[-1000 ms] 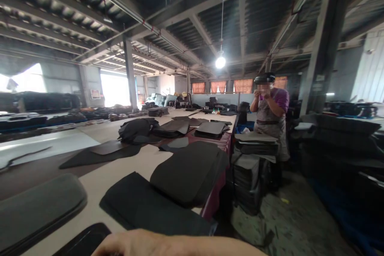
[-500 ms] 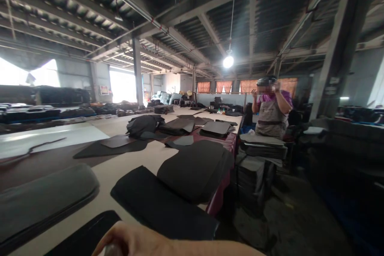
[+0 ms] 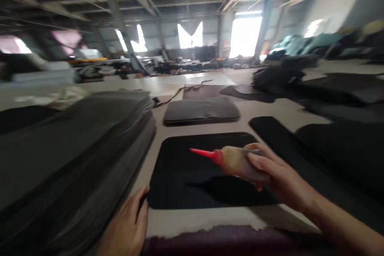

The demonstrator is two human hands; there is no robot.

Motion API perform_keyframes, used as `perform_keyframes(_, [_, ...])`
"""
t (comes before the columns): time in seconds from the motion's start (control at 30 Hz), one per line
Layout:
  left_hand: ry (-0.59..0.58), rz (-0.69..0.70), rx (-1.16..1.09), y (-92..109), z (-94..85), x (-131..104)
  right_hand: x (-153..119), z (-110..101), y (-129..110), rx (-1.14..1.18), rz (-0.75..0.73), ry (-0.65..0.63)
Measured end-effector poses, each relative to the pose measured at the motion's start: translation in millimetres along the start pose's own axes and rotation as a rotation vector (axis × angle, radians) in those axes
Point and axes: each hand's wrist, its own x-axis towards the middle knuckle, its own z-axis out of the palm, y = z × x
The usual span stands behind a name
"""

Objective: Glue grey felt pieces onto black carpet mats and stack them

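Observation:
In the head view my right hand (image 3: 273,172) is wrapped round a squeeze bottle (image 3: 237,162) with a long red nozzle. The bottle lies nearly level in the air, its tip pointing left. Beneath it is a flat black sheet (image 3: 180,172) with rounded corners, and the bottle's shadow falls across it. My left hand (image 3: 130,224) rests at the sheet's lower left edge. Its fingers are stretched forward, with the fingertips at the edge and nothing seen in them.
A tall stack of dark sheets (image 3: 75,148) stands at the left. Behind the black sheet lies a smaller grey stack (image 3: 201,111). More dark pieces (image 3: 339,140) cover the right side of the pale tabletop (image 3: 168,220). A crumpled dark pile (image 3: 277,78) sits farther back.
The view has swung left and down to the black sheet. My right hand now shows fully with the bottle, and my left hand has come into view. The other person is out of view.

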Motion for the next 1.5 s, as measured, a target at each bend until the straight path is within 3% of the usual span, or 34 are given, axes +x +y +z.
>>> perform_keyframes(0.07, [-0.047,-0.123,-0.002,-2,-13.3,-13,8,2,4,-0.092,0.011,-0.011])
perform_keyframes(0.2, [0.001,-0.275,-0.148,8,-13.4,-11,19,19,2,-0.356,-0.037,-0.048])
perform_keyframes(0.47, [-0.165,-0.113,-0.085,16,-20.8,-10,38,79,-1,-0.698,-0.456,-0.233])
perform_keyframes(0.67, [-0.218,-0.164,-0.054,20,-21.5,-8,47,101,3,-0.788,-0.629,-0.312])
perform_keyframes(1.03, [-0.230,-0.270,-0.071,23,-22.0,-7,51,119,-7,-0.909,-0.577,-0.417])
perform_keyframes(1.5, [-0.220,-0.312,-0.092,22,-18.8,-6,57,131,-41,-1.118,-0.473,-0.378])
